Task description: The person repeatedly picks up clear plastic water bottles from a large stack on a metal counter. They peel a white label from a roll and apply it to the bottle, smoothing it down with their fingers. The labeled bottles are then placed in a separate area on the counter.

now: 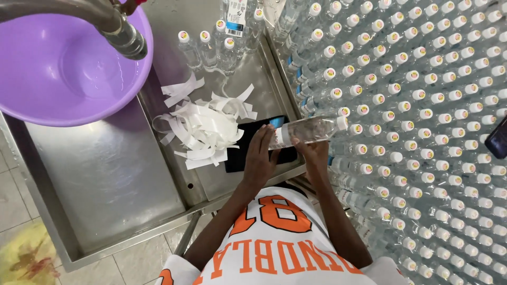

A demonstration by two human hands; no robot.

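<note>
A clear plastic bottle [309, 130] with a white cap lies sideways between my hands, over the near right corner of a steel table [105, 174]. My left hand [260, 161] presses flat on the bottle's base end, where a label strip wraps it. My right hand [312, 152] grips the bottle from below, near its middle. A pile of white paper strips [203, 126] lies on the table just left of my hands. A black pad [245, 153] sits under my left hand.
A large mass of capped clear bottles [422, 121] stands upright at the right. Several more bottles [211, 47] stand at the table's far side. A purple basin [63, 68] and a metal pipe [105, 21] occupy the far left. Tiled floor [21, 248] lies below.
</note>
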